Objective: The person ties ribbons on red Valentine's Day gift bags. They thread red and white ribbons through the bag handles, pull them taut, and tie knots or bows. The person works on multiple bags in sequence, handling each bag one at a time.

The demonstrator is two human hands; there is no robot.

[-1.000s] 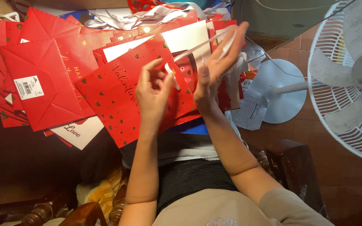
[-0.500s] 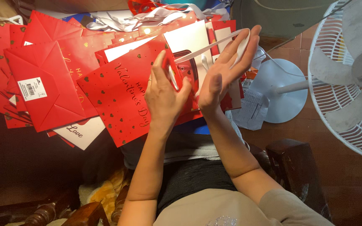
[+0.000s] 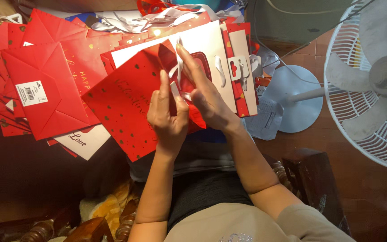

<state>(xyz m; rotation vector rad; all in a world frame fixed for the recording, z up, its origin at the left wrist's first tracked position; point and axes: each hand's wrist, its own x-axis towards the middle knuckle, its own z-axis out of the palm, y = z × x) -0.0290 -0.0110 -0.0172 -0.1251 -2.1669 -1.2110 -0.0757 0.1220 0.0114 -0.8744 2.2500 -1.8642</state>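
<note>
lying flat, the red gift bag seems speckled with dark hearts.

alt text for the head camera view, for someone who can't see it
Seen from above, a person's left hand and right hand pinch a white ribbon on a red paper gift bag. More flat red bags are stacked left; a white fan stands right.

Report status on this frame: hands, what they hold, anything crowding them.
Left hand and right hand both pinching the white ribbon handle on the red gift bag. Stack of red bags lies left; white fan stands right, clear of the hands.
</note>
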